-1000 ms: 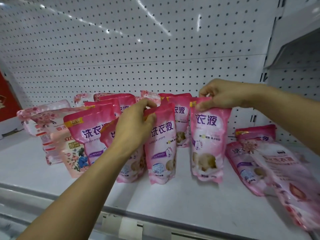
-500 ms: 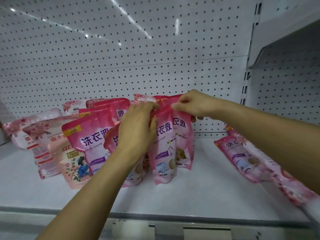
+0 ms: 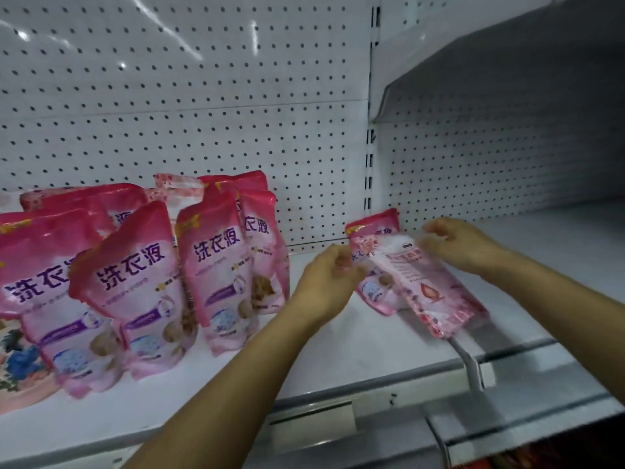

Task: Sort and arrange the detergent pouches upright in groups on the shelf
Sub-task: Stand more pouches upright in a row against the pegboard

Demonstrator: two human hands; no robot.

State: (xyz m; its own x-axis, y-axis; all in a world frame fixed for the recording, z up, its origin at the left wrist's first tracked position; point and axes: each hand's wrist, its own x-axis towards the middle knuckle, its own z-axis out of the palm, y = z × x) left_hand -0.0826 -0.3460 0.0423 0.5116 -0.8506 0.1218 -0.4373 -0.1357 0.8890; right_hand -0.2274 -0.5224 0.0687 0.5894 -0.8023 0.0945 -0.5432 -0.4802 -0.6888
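Note:
Several bright pink detergent pouches (image 3: 216, 265) stand upright in a cluster on the left of the white shelf (image 3: 338, 350). To the right, a pale pink floral pouch (image 3: 429, 286) lies tilted on top of another bright pink pouch (image 3: 373, 228). My left hand (image 3: 324, 279) has its fingers curled at the pale pouch's top left corner. My right hand (image 3: 456, 245) is at its top right corner, blurred, so its hold is unclear.
A peach floral pouch (image 3: 17, 363) stands at the far left edge. Behind is white pegboard (image 3: 203, 113). A metal divider (image 3: 470, 363) sticks up at the shelf's front lip, and another shelf bay (image 3: 541, 238) opens to the right.
Both hands have let go of the upright pink pouches and moved right to the two lying pouches. The view has swung right.

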